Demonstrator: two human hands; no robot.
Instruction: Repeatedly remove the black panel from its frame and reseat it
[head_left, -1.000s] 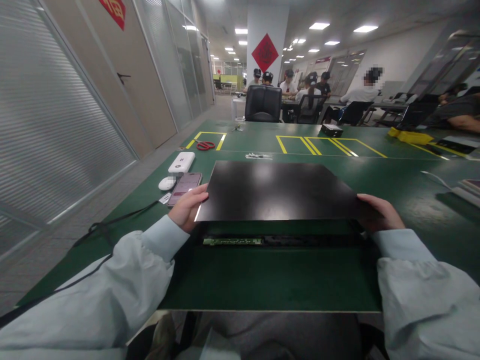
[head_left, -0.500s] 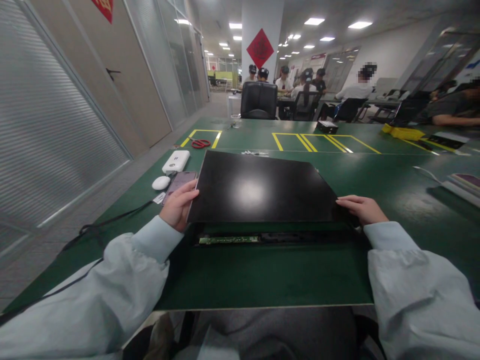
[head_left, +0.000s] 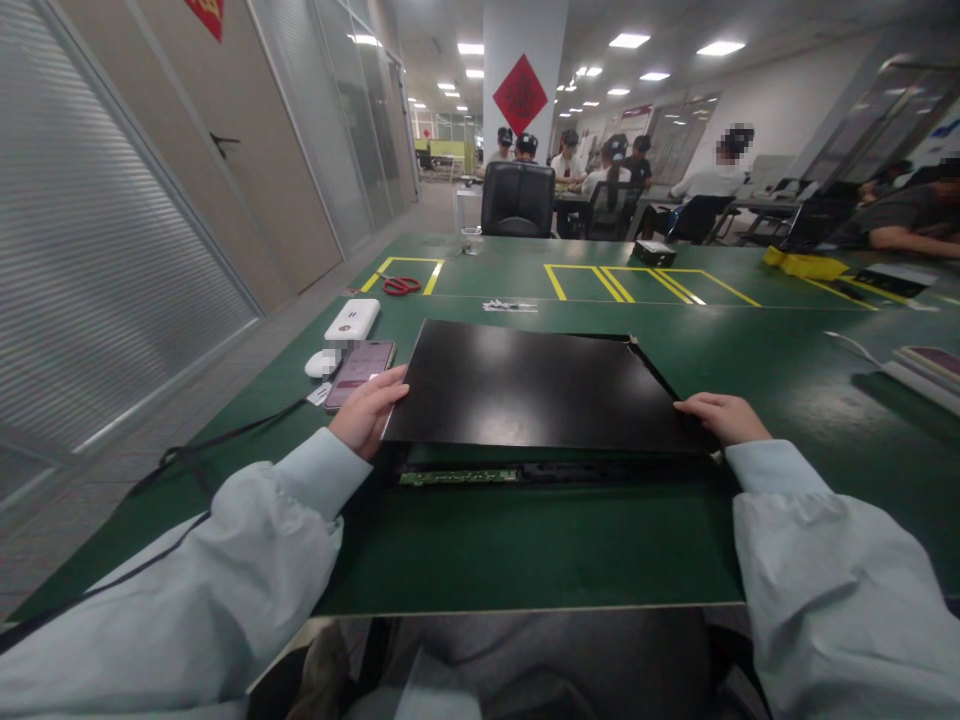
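A glossy black screen panel [head_left: 517,390] lies slantwise above a black frame [head_left: 615,475], its left side raised. My left hand [head_left: 370,412] is closed on the panel's left edge, thumb on top. At the right edge, my right hand [head_left: 724,417] pinches the panel with thumb and forefinger; its other fingers are hidden below, and whether they also touch the frame I cannot tell. A green circuit board [head_left: 457,478] shows in the frame's near strip. The frame's far right corner [head_left: 632,341] sticks out past the panel.
On the green table [head_left: 540,560], a phone [head_left: 361,372], a white box-shaped device [head_left: 352,320] and a round white object [head_left: 319,366] lie left. Red-handled scissors [head_left: 401,286] and small pale pieces [head_left: 510,306] lie beyond the panel. Several people sit farther back.
The panel's far edge has come down, and the frame's far right corner now shows more. My left hand has shifted slightly right with the panel; my right hand has barely moved.
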